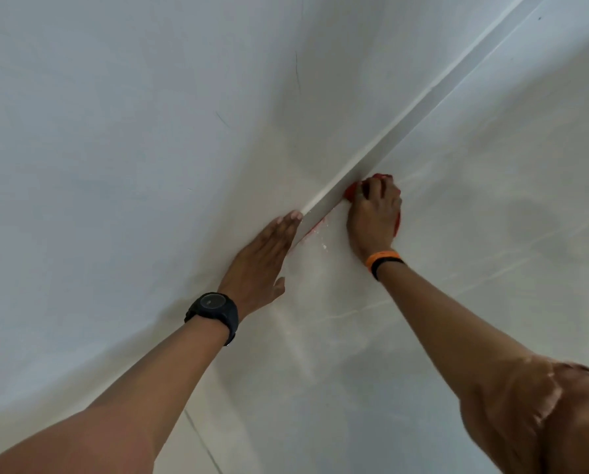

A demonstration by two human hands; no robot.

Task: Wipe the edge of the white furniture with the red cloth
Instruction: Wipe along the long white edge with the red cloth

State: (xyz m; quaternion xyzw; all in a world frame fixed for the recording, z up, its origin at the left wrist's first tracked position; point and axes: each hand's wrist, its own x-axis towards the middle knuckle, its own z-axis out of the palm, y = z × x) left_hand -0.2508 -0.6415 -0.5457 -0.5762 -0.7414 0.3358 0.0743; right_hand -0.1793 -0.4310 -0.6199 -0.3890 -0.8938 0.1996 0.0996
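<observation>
Right hand point(375, 213) clenched over the red cloth point(352, 192), pressing it against the lower edge point(368, 167) of the white furniture point(149, 131), right where that edge meets the pale floor point(457, 234). Only scraps of the cloth showing: a bit past the fingertips, a bit by the thumb, a sliver under the heel of the palm. Orange band point(383, 258) with a dark strap beside it on that wrist. Left hand point(262, 254) flat and open, holding nothing, palm laid on the white panel with fingertips reaching the near end of the edge. Black watch point(212, 307) on that wrist.

Judged to be mid-wipe, working the bottom edge close to its near end. Pale specks and a faint reddish smear point(315, 227) lying along the seam between the two hands, so likely some grime left there. Long run of edge stretching away up and to the right, looking mostly untouched, though hard to tell for sure. Next move likely calling for steady pressure into the seam and a slide along the edge, cloth kept bunched so it reaches the corner, left hand bracing.

Counted: two hands, one cloth, one watch, one orange band, one edge in view, one knee in brown fabric point(566, 422) at lower right
</observation>
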